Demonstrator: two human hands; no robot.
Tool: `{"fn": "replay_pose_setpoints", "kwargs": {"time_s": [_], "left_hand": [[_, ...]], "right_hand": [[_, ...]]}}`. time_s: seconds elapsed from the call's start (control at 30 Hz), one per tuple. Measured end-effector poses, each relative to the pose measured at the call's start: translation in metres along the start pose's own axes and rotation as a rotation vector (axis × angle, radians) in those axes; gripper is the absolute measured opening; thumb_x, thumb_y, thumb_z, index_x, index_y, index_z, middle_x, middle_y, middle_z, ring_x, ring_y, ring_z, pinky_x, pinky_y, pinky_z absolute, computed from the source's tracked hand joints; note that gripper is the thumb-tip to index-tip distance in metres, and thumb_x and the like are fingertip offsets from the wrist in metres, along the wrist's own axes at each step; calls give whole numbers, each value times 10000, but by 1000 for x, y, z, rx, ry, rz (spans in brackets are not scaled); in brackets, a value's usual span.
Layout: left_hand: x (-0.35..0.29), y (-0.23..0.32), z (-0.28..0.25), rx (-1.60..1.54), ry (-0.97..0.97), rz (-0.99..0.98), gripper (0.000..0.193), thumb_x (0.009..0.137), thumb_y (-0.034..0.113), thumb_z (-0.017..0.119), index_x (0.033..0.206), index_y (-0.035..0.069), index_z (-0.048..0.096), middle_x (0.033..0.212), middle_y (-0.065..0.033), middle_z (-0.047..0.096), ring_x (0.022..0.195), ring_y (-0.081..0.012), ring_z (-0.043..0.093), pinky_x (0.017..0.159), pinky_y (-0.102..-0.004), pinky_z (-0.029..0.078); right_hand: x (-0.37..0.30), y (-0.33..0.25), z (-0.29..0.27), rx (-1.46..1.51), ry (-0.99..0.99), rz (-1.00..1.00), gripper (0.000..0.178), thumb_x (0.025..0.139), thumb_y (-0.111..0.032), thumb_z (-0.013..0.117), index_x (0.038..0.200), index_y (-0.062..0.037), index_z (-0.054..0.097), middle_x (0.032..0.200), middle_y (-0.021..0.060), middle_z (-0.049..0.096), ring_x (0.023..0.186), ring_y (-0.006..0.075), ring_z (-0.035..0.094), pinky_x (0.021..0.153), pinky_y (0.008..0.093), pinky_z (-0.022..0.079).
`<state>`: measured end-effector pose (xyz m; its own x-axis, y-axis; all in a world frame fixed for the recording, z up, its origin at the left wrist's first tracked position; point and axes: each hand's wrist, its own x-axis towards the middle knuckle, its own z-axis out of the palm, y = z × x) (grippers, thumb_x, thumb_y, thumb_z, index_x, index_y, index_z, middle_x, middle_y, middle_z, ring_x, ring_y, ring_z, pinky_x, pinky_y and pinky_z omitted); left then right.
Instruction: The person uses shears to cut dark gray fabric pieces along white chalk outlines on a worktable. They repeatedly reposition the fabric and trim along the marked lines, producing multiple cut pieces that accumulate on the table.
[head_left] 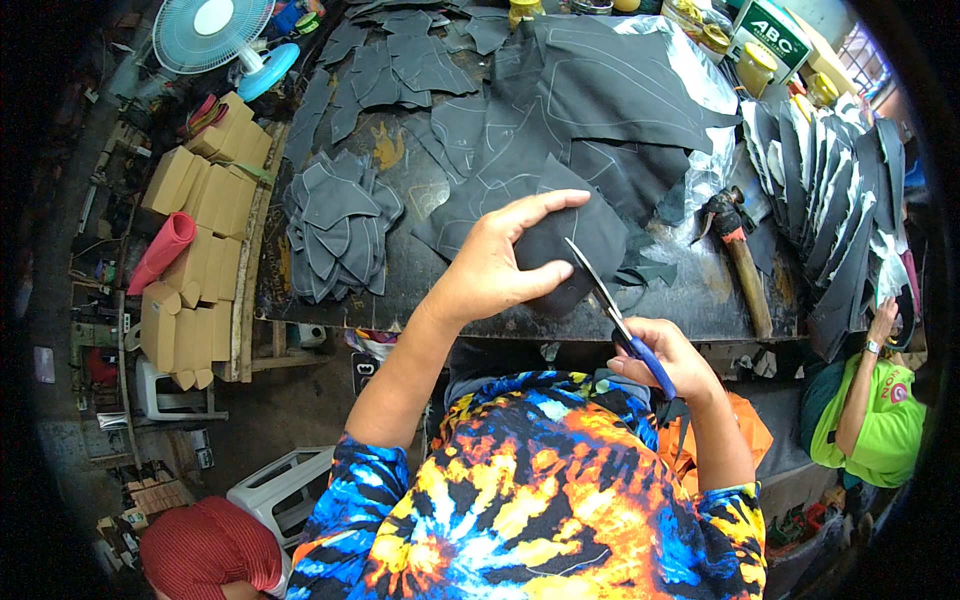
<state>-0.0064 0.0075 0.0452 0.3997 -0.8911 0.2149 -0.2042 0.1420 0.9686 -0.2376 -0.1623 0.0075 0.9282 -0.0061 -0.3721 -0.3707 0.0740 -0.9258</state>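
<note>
My left hand (495,258) grips a dark leather-like piece (598,228) between thumb and fingers, just above the table's near edge. In my right hand (678,352) are scissors (650,364) with blue handles. Their slim blades point up and left over the held piece, close to my left thumb; whether they are cutting into it I cannot tell. Behind my hands lies a large dark sheet (625,85) marked with pale curved outlines. A stack of cut dark pieces (338,228) sits to the left of my left hand.
A wooden-handled hammer (745,270) lies right of my hands. Upright bundled strips (825,205) stand at the far right, near a co-worker in a green shirt (885,415). Cardboard forms (200,230) and a blue fan (212,32) are left. Another person in red (210,545) is lower left.
</note>
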Motion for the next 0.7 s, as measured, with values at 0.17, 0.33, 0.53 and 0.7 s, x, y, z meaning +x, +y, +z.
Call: {"fn": "replay_pose_setpoints", "kwargs": {"time_s": [0.17,0.33,0.53,0.7], "left_hand": [[-3,-1,-3,-113,95,-82,544,848,-71,718,1370,12,591,1237,-45,625,1016,-83,634,874,-246,538],[-8,1,5,71,78,-124,607,824,-68,742,1399,68,606,1413,-40,527,978,-77,638,764,-210,549],[-11,-3,8,-29,126,-86,642,831,-89,729,1435,46,559,1409,-57,542,979,-103,668,792,-232,574],[-14,-17,32,-256,279,-53,680,845,-109,708,1476,28,494,1370,-74,568,969,-111,674,800,-238,579]], "right_hand": [[-2,1,-3,-41,-42,0,251,907,-147,768,822,-75,543,766,-79,483,733,30,434,617,242,363],[11,1,2,-50,-93,-163,216,922,-176,751,926,-68,564,837,-34,517,801,58,462,692,244,403],[13,5,15,48,21,-80,187,928,-167,737,908,-77,574,799,-80,498,758,29,451,668,216,384],[15,13,36,146,161,-95,149,923,-147,729,1004,-55,644,785,-109,495,728,9,442,661,198,377]]}}
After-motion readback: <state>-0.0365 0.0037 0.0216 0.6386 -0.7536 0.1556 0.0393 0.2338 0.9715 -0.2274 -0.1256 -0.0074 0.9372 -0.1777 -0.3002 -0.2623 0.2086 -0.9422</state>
